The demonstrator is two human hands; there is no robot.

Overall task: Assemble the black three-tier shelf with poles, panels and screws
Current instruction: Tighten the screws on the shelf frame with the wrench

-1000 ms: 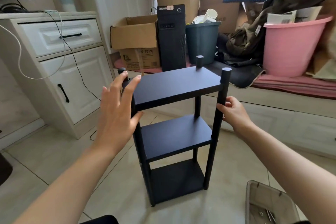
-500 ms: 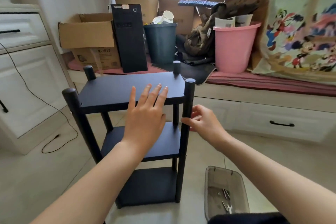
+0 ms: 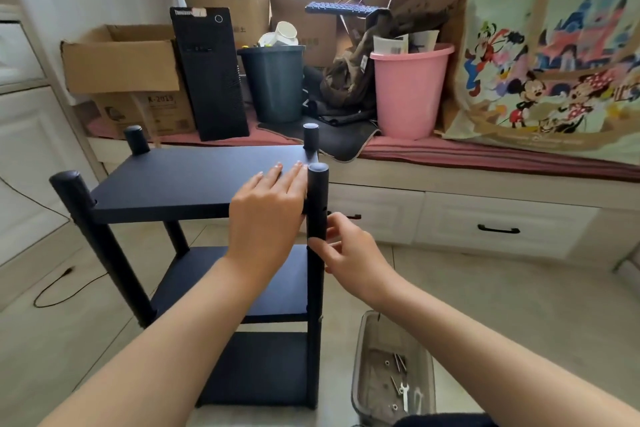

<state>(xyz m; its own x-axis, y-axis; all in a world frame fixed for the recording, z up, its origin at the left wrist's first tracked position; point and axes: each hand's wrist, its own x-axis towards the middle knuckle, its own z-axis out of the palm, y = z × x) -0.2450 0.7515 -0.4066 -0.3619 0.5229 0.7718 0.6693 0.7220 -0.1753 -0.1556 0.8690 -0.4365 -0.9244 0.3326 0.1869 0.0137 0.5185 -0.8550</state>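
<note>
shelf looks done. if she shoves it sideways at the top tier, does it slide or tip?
Probably tips before it slides: the shelf stands tall on a narrow footprint. Likely light, with thin panels and slim poles. The left hand lies flat on top and the right hand touches the front pole.

home room used for storage: white panelled drawer cabinets (image 3: 498, 218), tiled floor (image 3: 502, 291), brown cardboard boxes (image 3: 121, 62), black computer tower (image 3: 211, 76), pink plastic bucket (image 3: 408, 94), cartoon-print fabric bag (image 3: 554, 55).
</note>
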